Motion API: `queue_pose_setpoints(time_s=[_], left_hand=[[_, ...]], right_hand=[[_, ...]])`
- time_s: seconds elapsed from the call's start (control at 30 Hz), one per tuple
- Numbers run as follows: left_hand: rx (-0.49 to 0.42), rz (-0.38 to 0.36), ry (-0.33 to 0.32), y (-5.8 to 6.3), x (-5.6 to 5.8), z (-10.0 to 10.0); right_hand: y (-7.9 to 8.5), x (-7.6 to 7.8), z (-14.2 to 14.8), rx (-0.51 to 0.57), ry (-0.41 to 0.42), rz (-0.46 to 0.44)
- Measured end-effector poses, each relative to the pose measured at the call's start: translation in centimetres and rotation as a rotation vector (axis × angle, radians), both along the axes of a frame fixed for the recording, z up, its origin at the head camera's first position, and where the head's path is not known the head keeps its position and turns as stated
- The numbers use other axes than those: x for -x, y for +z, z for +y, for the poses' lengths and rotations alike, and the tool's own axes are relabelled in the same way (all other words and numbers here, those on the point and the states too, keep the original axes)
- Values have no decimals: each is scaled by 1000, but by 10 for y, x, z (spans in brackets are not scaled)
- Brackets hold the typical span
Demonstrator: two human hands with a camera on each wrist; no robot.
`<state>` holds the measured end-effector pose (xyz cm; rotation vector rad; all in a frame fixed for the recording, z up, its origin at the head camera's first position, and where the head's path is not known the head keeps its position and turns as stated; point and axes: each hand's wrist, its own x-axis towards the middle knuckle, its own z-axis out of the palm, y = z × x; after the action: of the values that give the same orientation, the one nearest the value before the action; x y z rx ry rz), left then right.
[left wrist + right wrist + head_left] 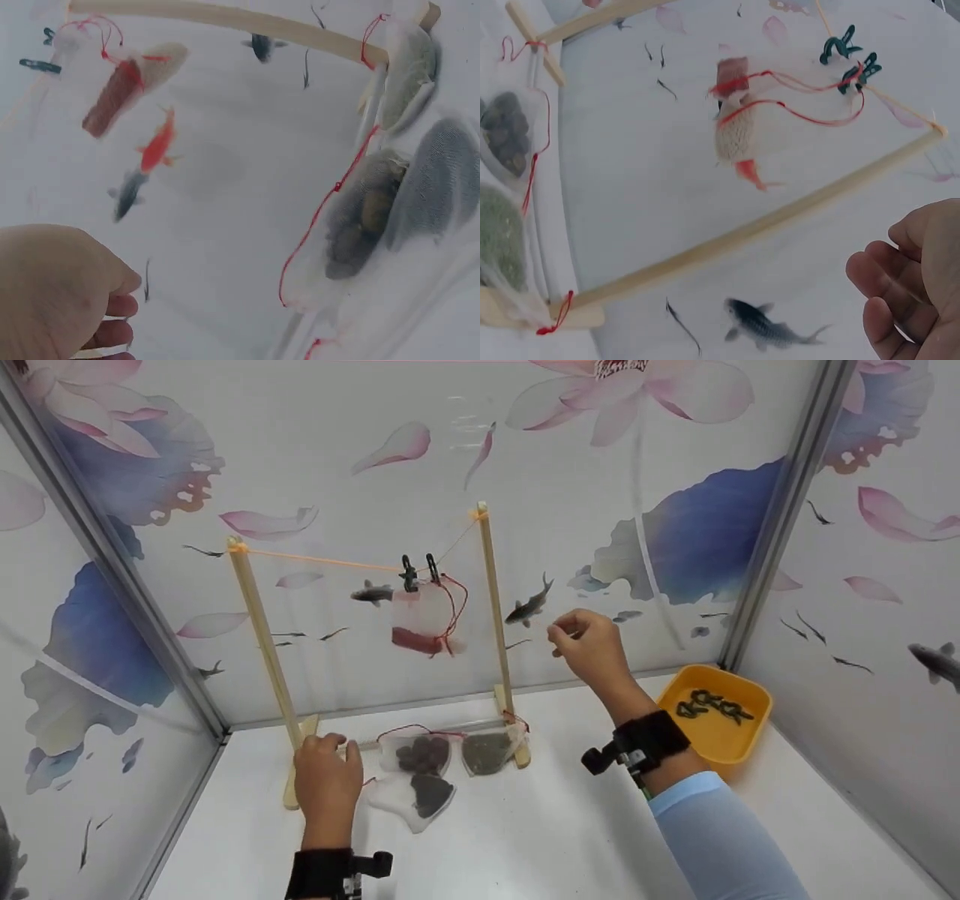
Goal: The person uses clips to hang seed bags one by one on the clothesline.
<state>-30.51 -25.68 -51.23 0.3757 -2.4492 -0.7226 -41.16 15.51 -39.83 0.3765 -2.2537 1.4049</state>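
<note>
My left hand (328,776) hovers in front of the left wooden post (262,637), fingers loosely bent and holding nothing. To the right of the right wooden post (495,615), my right hand (592,649) is raised with bent fingers and an empty palm. Between the posts runs an orange string (322,559), sagging toward the middle. Two dark green clips (840,46) fasten a white mesh drawstring bag (427,615) to it; red cords dangle from the bag, and reddish and beige contents show through. Neither hand touches the bag.
On the white table lie three more mesh bags: one with dark round lumps (424,754), one with greenish filling (486,751), one with dark filling (433,795). A yellow tray (720,750) with several dark green clips stands at right. Printed panels (337,405) enclose the table.
</note>
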Motion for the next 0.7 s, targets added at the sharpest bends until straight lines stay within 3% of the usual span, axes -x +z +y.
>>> queue_pose_setpoints(time_s=[0.17,0.43,0.57,0.7], left_hand=[[-15,-161,35,-24,-7,-22],[11,-392,84,-43,-10,-48],[19,-446,75,-47,-13,-53],[27,-452,93,-49,-15,-57]], right_hand=[[-26,3,41,-39,-85,-76],[-65,6,121,-188,-256,-305],[-87,8,161,-259,-267,-497],[-108,4,186,-295,-217,-670]])
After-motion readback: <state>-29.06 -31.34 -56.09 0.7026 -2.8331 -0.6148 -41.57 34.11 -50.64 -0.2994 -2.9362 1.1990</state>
